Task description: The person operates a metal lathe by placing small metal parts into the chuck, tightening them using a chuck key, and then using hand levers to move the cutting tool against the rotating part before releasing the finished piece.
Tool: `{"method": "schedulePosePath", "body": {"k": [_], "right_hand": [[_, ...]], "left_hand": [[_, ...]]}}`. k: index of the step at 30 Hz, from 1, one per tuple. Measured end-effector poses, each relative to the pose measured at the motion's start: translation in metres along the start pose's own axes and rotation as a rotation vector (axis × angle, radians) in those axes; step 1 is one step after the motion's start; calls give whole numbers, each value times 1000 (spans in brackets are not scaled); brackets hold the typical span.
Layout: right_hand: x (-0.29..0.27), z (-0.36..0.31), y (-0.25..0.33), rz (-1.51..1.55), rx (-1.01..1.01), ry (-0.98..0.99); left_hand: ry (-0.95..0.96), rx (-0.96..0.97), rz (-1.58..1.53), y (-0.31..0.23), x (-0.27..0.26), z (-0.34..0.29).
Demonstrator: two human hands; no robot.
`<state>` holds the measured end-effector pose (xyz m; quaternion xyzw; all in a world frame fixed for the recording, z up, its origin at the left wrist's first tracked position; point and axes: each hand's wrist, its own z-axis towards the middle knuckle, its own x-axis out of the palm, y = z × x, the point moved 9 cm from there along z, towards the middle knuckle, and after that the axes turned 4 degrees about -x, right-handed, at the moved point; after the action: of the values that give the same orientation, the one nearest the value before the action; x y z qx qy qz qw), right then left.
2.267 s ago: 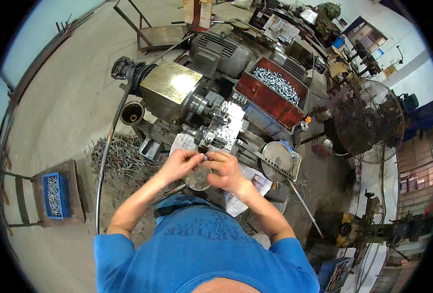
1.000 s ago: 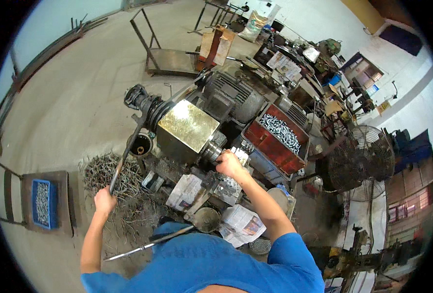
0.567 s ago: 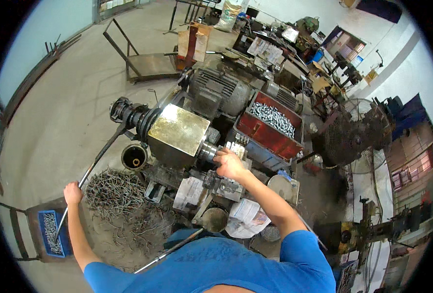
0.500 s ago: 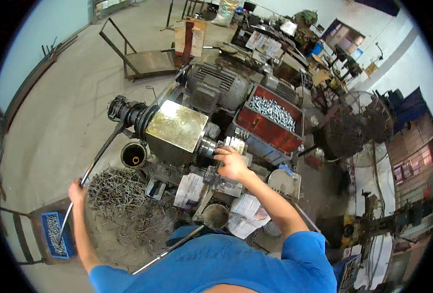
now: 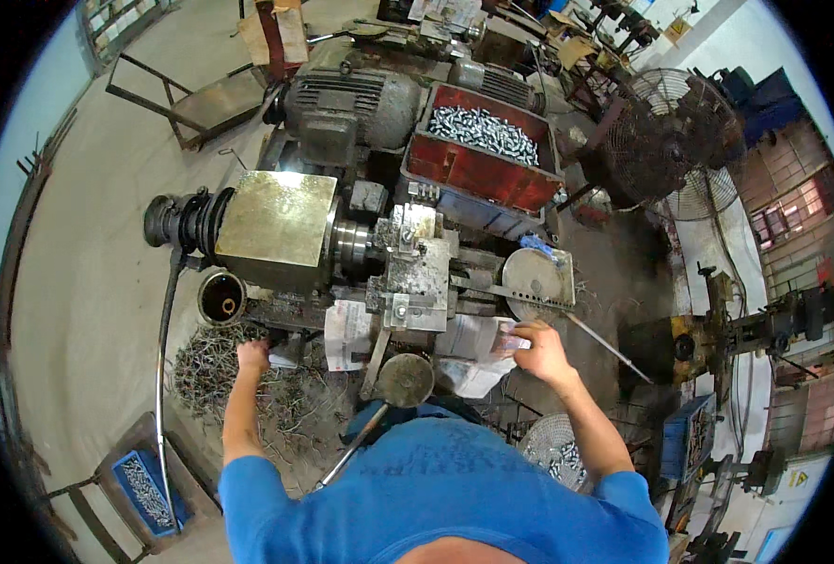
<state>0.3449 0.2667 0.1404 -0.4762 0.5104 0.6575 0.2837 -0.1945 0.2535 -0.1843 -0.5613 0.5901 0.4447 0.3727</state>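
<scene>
My left hand (image 5: 252,354) is curled closed beside a small pale tray (image 5: 285,352), at the edge of a heap of metal shavings (image 5: 212,368). What its fingers hold, if anything, is hidden. My right hand (image 5: 543,352) reaches to the right edge of a printed paper sheet (image 5: 473,352), its fingers bent together over it; whatever they hold is too small to name. Between my hands stands a greasy machine with a brass-coloured box housing (image 5: 278,218), a shiny spindle (image 5: 351,242) and a clamp block (image 5: 417,270). A long lever (image 5: 165,348) hangs from its left end, untouched.
A red bin (image 5: 478,162) of small metal parts sits behind the machine. A blue crate (image 5: 147,492) of parts lies low at left, and a round basket (image 5: 537,440) at right. A round-headed rod (image 5: 406,380) stands before me. A large fan (image 5: 671,132) is at right.
My left hand has let go of the long lever and moved right to the tray. My right hand has left the spindle and come down to the paper. The view has shifted.
</scene>
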Motion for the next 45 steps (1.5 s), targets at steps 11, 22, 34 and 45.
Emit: {"method": "schedulePosePath", "body": {"k": [11,22,34,45], "right_hand": [[-23,-102,-296,-364,550,-63],[19,-169,-419,-479,819,-98],[80,-235,-208,-111,1045,-154],[95,-232,-164,100,1086,-264]], "left_hand": [[-11,-418,-443,29,-34,-82],[475,-42,-1125,-139,-76,-252],[201,-140,-538,-152,-72,-246],[178,-140,-479,-139,-63,-245]]}}
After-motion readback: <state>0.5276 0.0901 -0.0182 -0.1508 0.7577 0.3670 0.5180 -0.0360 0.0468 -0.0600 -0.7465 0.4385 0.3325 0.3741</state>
